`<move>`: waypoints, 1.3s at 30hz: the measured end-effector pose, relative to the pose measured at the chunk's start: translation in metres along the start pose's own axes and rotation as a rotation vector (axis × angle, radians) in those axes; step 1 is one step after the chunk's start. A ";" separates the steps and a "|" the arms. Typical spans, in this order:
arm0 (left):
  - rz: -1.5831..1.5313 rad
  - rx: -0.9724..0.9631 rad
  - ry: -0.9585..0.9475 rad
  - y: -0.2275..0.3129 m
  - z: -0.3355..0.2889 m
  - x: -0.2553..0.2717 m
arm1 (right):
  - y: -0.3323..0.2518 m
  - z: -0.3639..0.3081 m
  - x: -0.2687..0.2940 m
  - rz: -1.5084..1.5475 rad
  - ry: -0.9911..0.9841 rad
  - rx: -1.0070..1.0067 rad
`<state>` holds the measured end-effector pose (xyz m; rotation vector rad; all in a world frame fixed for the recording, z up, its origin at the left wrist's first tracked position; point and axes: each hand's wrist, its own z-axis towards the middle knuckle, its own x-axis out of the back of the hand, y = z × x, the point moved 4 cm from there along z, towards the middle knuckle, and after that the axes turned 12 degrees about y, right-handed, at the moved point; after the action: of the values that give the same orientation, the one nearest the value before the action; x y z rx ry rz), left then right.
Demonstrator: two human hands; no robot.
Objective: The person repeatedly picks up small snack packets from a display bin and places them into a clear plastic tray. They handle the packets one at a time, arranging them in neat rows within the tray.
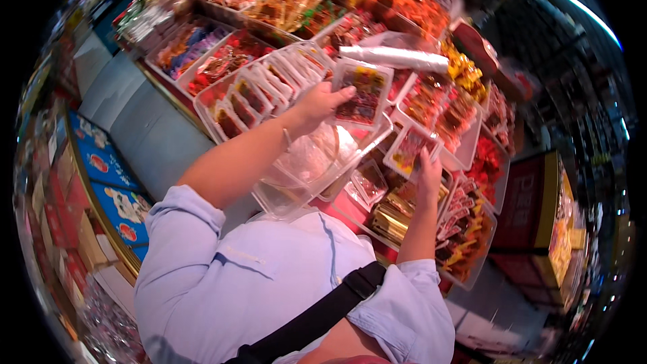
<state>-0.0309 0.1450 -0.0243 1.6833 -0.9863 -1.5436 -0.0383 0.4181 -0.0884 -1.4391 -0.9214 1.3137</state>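
Note:
My left hand [318, 104] grips a flat, white-edged snack packet [364, 94] with a dark, colourful middle, thumb on its front. On the right, my right hand [429, 170] holds a second, similar packet [408, 151] by its lower right side. Under my left forearm sits a clear plastic tub [286, 189] with crumpled clear plastic [317, 155] in it. Beyond that forearm, a white bin [202, 104] carries a row of upright packets [269, 84] of the same look. Another packet [368, 182] lies below my hands, near some gold-wrapped packs [394, 219].
Several bins of wrapped snacks [283, 3] spread across the far side of the stand. A rolled clear plastic bag [397, 58] lies across them. Blue printed boxes [111, 168] stand at left, and a dark red carton [522, 205] at right.

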 end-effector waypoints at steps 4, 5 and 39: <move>0.067 -0.047 -0.017 0.007 -0.010 0.000 | -0.060 -0.027 -0.079 0.184 -0.160 -0.010; 0.070 -0.034 -0.023 0.009 -0.013 -0.002 | -0.056 -0.027 -0.089 0.136 -0.173 0.039; -0.061 0.298 -0.045 0.000 -0.039 -0.019 | -0.088 -0.051 -0.176 -0.443 -0.290 0.996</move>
<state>0.0071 0.1602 -0.0103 1.9026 -1.2501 -1.5380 -0.0070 0.2663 0.0431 -0.2650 -0.5558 1.3454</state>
